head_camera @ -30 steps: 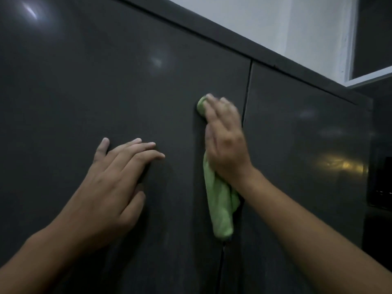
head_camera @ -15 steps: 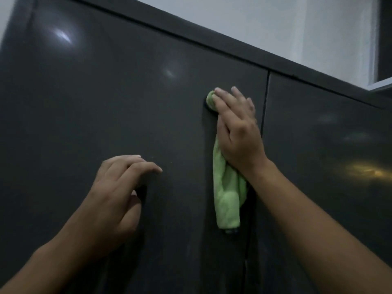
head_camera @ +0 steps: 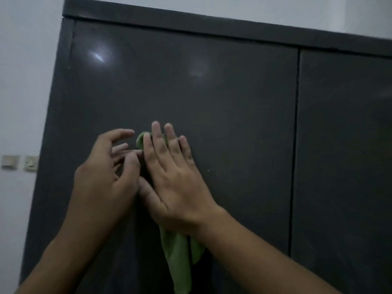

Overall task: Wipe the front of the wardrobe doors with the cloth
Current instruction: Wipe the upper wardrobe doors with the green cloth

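Right hand point(head_camera: 174, 183) fingers straight, pressing cloth point(head_camera: 180, 257) on left door point(head_camera: 212, 92); left hand point(head_camera: 106, 172) fingers loosely curled, empty — cloth unpinched, hanging tail may slip.

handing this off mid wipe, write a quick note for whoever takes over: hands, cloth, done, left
Right hand: flat, fingers straight, pressing the green cloth against the left door, mid panel; the cloth's tail hangs below the wrist.
Left hand: just beside the cloth's top end, fingers loosely bent, holding nothing that shows.
Done: cannot tell; the glossy surface shows no clear wiped patch.
Left: carry the wipe across the left door, then the right door past the seam.
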Motion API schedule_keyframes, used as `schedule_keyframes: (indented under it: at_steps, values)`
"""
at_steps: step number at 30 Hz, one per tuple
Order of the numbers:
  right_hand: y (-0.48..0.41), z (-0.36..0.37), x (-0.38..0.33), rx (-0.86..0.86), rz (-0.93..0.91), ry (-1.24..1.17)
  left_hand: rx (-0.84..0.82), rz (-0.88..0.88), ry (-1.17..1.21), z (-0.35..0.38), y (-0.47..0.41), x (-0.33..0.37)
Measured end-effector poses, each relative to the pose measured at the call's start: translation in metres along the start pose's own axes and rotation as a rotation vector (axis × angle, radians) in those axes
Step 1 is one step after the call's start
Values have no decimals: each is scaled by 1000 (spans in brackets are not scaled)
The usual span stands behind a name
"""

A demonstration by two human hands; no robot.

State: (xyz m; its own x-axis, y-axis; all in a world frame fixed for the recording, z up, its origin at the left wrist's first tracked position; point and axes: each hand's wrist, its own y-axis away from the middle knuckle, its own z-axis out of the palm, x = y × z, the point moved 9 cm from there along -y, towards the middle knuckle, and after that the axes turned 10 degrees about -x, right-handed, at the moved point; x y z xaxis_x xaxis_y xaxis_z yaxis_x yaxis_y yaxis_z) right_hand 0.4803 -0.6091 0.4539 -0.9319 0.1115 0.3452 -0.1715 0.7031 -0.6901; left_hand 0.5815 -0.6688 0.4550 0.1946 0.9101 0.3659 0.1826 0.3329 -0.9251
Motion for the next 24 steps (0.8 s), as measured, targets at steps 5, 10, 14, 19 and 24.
schedule_keyframes:
  at_steps: [5,10,14,19,24]
  values:
    - [39,45,-31,-197,-88,-9,-62,-54,-154,9,34,-1]
    - [44,14,-2,-358,-244,-522,-28,-129,-69,41,72,-7]
    - [39,-59,70,-57,-138,-563,-33,-42,-177,85,77,-6]
    - [61,-108,125,12,-81,-185,117,94,-235,92,51,12]
    - [95,-106,148,-112,-119,215,-53,361,-320,165,40,79]
